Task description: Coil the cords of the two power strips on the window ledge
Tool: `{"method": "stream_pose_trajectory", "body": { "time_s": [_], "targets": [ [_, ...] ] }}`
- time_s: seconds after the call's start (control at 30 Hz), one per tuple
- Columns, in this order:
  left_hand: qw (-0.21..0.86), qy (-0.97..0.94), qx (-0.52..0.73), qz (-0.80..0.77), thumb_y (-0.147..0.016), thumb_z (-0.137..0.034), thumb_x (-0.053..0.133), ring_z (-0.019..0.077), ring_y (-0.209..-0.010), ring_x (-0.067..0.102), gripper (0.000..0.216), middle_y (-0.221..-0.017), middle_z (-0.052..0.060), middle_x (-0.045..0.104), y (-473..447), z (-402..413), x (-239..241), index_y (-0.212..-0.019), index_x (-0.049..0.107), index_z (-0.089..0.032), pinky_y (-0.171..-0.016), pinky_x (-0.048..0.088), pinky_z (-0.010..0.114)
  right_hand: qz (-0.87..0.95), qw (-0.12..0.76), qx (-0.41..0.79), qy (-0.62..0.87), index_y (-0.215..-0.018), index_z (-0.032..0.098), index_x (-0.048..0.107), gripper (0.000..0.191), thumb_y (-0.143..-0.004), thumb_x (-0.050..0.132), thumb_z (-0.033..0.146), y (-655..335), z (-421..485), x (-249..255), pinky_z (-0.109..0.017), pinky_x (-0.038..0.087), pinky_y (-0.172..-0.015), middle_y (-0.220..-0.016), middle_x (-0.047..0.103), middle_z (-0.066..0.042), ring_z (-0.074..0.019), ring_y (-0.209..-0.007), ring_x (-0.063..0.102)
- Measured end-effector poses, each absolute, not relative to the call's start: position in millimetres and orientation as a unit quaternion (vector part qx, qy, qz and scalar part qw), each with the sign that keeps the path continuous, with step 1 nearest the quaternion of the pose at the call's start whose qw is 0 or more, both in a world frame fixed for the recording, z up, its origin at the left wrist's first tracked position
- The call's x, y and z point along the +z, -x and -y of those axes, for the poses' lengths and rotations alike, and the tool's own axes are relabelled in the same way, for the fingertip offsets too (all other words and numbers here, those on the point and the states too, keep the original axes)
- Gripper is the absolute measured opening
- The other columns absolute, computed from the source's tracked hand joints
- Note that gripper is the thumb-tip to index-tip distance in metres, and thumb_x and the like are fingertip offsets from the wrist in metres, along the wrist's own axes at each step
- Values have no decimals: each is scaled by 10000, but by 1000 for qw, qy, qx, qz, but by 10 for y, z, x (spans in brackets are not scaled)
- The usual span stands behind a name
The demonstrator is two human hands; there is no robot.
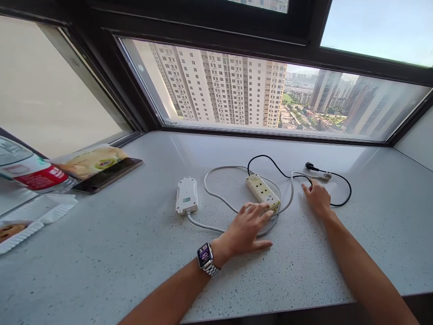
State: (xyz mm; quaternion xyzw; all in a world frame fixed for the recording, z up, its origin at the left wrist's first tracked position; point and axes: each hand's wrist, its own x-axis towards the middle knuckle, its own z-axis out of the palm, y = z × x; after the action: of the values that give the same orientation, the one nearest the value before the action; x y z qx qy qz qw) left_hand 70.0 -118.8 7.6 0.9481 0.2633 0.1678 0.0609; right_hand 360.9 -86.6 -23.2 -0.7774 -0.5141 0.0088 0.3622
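Head view: yellowed power strip (263, 191) is lying on the table (135, 257), probably light, stiff, smooth; long sides are offering the best hold. Left hand (248, 225) is resting at its near end, fingers apart; right hand (318, 197) is touching the black cord (350, 187), can't tell if gripping. Cord is looking bendy. Farther left, plastic tray (50, 216) is holding a cookie (11, 231); bottle (40, 176) is sitting near, contents unclear.

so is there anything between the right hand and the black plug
Yes, a white cable is in the way: it passes between the right hand and the black plug. The white plug at its end lies slightly to the right.
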Motion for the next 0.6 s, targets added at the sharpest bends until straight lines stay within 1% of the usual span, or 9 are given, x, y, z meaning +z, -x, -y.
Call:
{"method": "stream_pose_trajectory", "body": {
  "time_s": [0.03, 0.1, 0.2, 0.27, 0.37, 0.47, 0.53, 0.6],
  "targets": [
    [61, -944, 172, -274, -727, -446, 681, 305, -1138, 491, 621, -1319, 127, 477, -747, 1191, 47, -1271, 460, -244, -970, 371, 468, 515, 385, 42, 765, -797, 193, 630, 265, -759, 577, 449, -3625, 866, -222, -276, 333, -526, -606, 551, -21, -159, -571, 483],
    [64, -934, 182, -300, -777, -395, 654, 277, -1081, 532, 522, -1280, 121, 495, -784, 1161, 6, -1238, 462, -243, -894, 439, 422, 510, 468, 130, 711, -713, 185, 593, 285, -751, 580, 467, -3694, 876, -179, -248, 282, -466, -521, 465, 25, -115, -488, 397],
    [88, -921, 197, -323, -834, -352, 588, 236, -962, 586, 378, -1135, 100, 561, -758, 1107, -9, -1166, 463, -221, -787, 489, 360, 403, 629, 275, 606, -715, 192, 530, 296, -733, 603, 478, -3912, 900, -99, -210, 195, -376, -476, 312, 95, -63, -393, 248],
    [101, -917, 194, -333, -846, -359, 564, 217, -858, 608, 337, -1009, 77, 603, -738, 1096, 4, -1132, 461, -213, -692, 491, 320, 288, 714, 310, 557, -727, 204, 490, 258, -750, 590, 440, -4129, 925, -64, -193, 174, -340, -495, 279, 108, -49, -369, 204],
    [93, -917, 170, -349, -829, -368, 576, 200, -753, 618, 357, -908, 56, 637, -738, 1108, 28, -1129, 463, -211, -603, 456, 279, 161, 787, 236, 546, -673, 221, 371, 249, -801, 493, 396, -4484, 992, -55, -178, 221, -328, -538, 283, 93, -52, -374, 234],
    [72, -916, 153, -364, -821, -376, 583, 186, -684, 618, 354, -852, 50, 653, -748, 1116, 27, -1110, 487, -197, -559, 419, 260, 120, 800, 147, 569, -656, 233, 220, 279, -863, 319, 392, -4757, 1088, -88, -182, 232, -342, -582, 212, 82, -65, -393, 219],
    [60, -923, 140, -354, -824, -428, 580, 191, -674, 620, 338, -824, 55, 660, -748, 1107, 10, -1050, 524, -183, -537, 395, 259, 129, 790, 112, 588, -674, 241, 192, 259, -878, 231, 396, -4850, 1141, -118, -204, 227, -353, -615, 199, 69, -85, -416, 223],
    [46, -935, 119, -330, -809, -505, 583, 202, -677, 620, 350, -786, 55, 660, -744, 1093, -11, -927, 563, -176, -524, 369, 261, 168, 772, 95, 606, -710, 250, 230, 242, -871, 234, 431, -4858, 1170, -134, -246, 276, -383, -661, 264, 39, -120, -474, 314]
  ]
}}
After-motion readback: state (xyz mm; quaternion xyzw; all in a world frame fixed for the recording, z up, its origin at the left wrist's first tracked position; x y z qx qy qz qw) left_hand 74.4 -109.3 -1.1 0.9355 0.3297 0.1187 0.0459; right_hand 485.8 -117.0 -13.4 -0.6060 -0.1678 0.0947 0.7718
